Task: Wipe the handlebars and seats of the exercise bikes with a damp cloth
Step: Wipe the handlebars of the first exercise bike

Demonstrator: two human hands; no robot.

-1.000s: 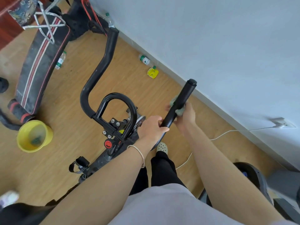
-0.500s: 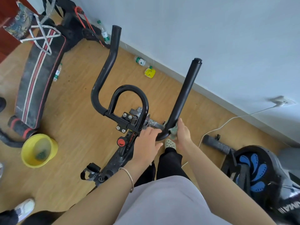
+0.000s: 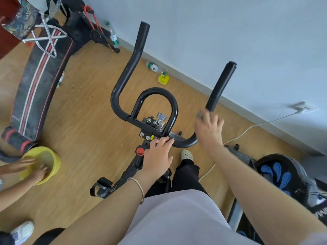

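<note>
Down close, the left hand [image 3: 157, 156], a thin bracelet [image 3: 139, 188] on its wrist, has its fingers hooked over the middle crossbar of the black handlebars [image 3: 131, 68], just above the red knob [image 3: 140, 151]. The right hand [image 3: 208, 131] is blurred and wrapped round the foot of the right-side grip [image 3: 221, 85]. It clutches the cloth [image 3: 200, 114] against the bar, and only a grey-green scrap shows at the fingertips. Above that hand the grip runs bare up to its cap. The left horn is untouched from bend to tip.

There's open wood floor [image 3: 92, 121] on the left, out to a yellow bucket [image 3: 54, 163] where another person's hand [image 3: 39, 172] dips in. To the right a second bike [image 3: 283, 172] crowds in, and a white cable [image 3: 247, 129] trails to a wall socket [image 3: 302, 106]. Further off lies a striped bench [image 3: 35, 85]. A bottle [image 3: 153, 67] lies by the skirting, and the wall [image 3: 230, 32] is near behind the bars.
</note>
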